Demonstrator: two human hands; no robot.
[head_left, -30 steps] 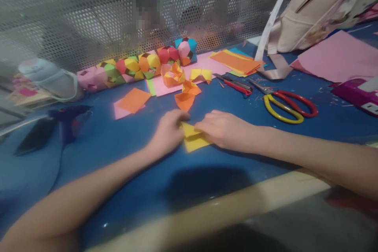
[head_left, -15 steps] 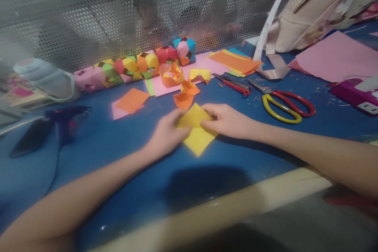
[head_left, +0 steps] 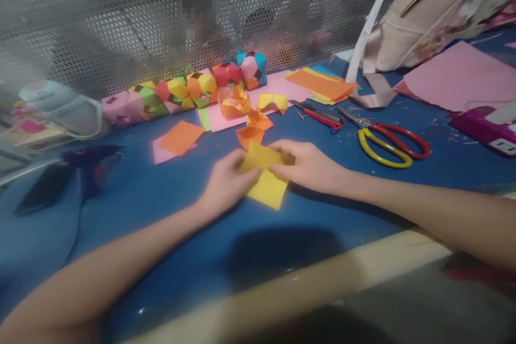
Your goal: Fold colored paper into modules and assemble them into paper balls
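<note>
Between both hands is a square of yellow paper (head_left: 266, 188), slightly blurred, with a crease across its middle. My left hand (head_left: 228, 177) pinches its left side, thumb on top. On the opposite side my right hand (head_left: 308, 166) grips the sheet, its thumb near the centre crease and its fingers partly behind the paper. Just beyond the sheet lie folded orange paper pieces (head_left: 250, 137) and a folded yellow piece (head_left: 272, 102). An orange paper square (head_left: 181, 138) rests on a pink one to the left of them.
Scissors (head_left: 385, 145) and a red cutter (head_left: 322, 117) lie to the right. A row of folded paper balls (head_left: 201, 88) lines the perforated metal screen (head_left: 141, 27). At left are a glue gun (head_left: 86, 164), a phone (head_left: 44, 188) and a bottle (head_left: 60, 107).
The yellow paper has turned a little between my hands, its near corner swinging to the right. My right hand has shifted slightly left.
</note>
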